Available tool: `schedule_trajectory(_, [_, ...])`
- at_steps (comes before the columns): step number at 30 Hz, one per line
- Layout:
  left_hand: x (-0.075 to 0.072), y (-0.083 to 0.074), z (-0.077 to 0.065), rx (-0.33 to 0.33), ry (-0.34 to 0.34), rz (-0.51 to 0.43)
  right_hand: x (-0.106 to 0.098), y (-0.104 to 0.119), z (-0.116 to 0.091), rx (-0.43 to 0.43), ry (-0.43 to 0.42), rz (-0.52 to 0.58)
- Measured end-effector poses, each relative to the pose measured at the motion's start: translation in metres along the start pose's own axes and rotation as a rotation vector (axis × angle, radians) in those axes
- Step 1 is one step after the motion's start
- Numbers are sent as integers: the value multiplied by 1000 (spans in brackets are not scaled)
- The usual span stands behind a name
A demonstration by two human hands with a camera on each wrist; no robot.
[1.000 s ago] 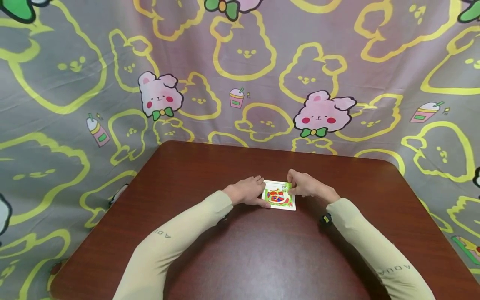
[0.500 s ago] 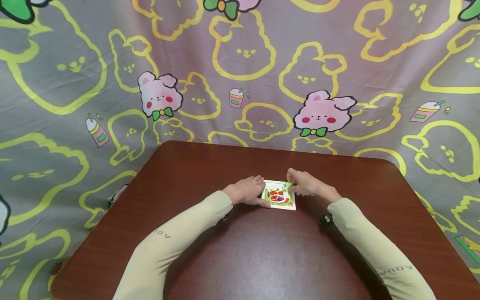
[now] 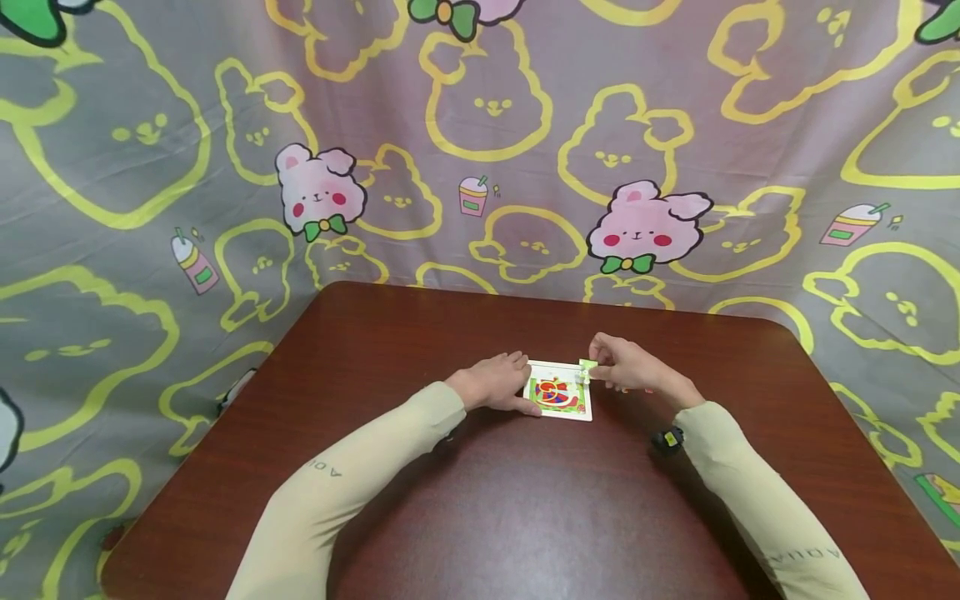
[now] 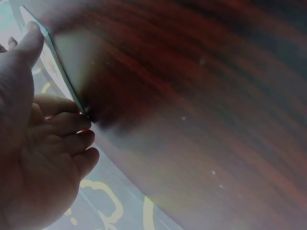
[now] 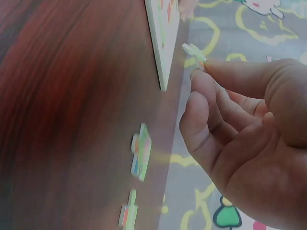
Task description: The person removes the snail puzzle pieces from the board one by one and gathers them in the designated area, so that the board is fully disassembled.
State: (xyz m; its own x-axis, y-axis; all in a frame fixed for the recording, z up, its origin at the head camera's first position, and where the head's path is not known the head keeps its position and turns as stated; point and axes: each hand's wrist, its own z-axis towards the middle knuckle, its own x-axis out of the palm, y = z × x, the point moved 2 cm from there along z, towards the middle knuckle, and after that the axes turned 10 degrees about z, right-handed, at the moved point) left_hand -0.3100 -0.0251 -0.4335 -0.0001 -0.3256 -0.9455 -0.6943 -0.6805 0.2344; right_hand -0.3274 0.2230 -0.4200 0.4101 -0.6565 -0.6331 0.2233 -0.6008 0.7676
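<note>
A square jigsaw puzzle board (image 3: 573,416) with a white frame and a red, blue and green picture lies on the table. My left hand (image 3: 495,382) holds its left side, the thumb at the near corner and the other fingers farther back along the edge. At the board's far right corner, my right hand (image 3: 628,364) pinches a small green and white puzzle piece (image 3: 587,367) between thumb and forefinger. The right wrist view shows this puzzle piece (image 5: 194,51) raised off the table. White base shows along the far part of the board.
Beside the board in the right wrist view lie loose puzzle pieces, one a green-edged puzzle piece (image 5: 141,153), another puzzle piece (image 5: 128,215) nearer the camera. The brown table (image 3: 555,517) ends at a patterned cloth (image 3: 420,92) behind it.
My right hand has moved right and slightly away with the green and white puzzle piece, baring white base at the board's far right. The left hand and board have stayed put.
</note>
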Motion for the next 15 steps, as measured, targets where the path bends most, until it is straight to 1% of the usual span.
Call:
schedule_trajectory(4, [3,-1,1,7,-9,-2,-8,-4,-9,0,7,43])
schedule_trajectory(10, [1,0,0,6,-13,4,-21,-11,-21,-9,20,107])
schedule_trajectory(15, [1,1,-2,1,-9,8,-31,-16,-28,-3,4,126])
